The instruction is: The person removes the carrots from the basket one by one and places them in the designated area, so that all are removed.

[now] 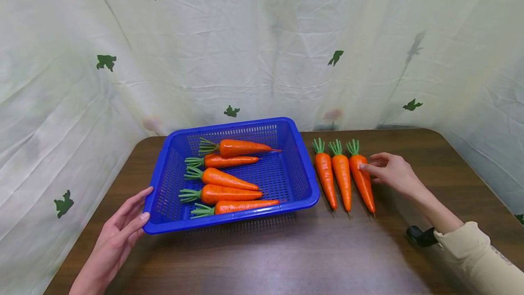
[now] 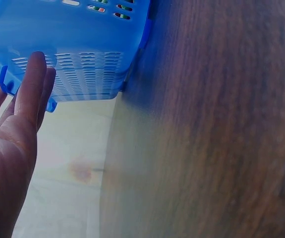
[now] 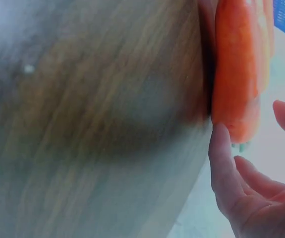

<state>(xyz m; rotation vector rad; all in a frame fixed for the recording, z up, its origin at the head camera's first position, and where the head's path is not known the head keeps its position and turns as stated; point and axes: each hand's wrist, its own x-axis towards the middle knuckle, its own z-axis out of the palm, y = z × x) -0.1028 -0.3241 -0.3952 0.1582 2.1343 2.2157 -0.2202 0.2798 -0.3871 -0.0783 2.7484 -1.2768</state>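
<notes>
A blue plastic basket [image 1: 300, 172] with slotted walls holds several carrots [image 1: 235, 177] with green stem stubs, all lying crosswise. My left hand [image 1: 123, 226] is at the basket's near left corner, its thumb by the rim; in the left wrist view its straight fingers [image 2: 33, 82] lie along the outer wall. To the right of the basket, three carrots lie side by side, tips toward me. At the rightmost carrot [image 1: 362, 179] is my right hand [image 1: 393, 172]. In the right wrist view, one fingertip [image 3: 220, 134] meets this carrot's side, while the thumb stands apart from it.
The other two loose carrots, the left one [image 1: 325, 176] and the middle one [image 1: 342, 179], lie close to the basket's right wall. Everything stands on a dark wooden table [image 1: 262, 258]. A pale curtain [image 1: 262, 67] with leaf prints hangs behind its far edge.
</notes>
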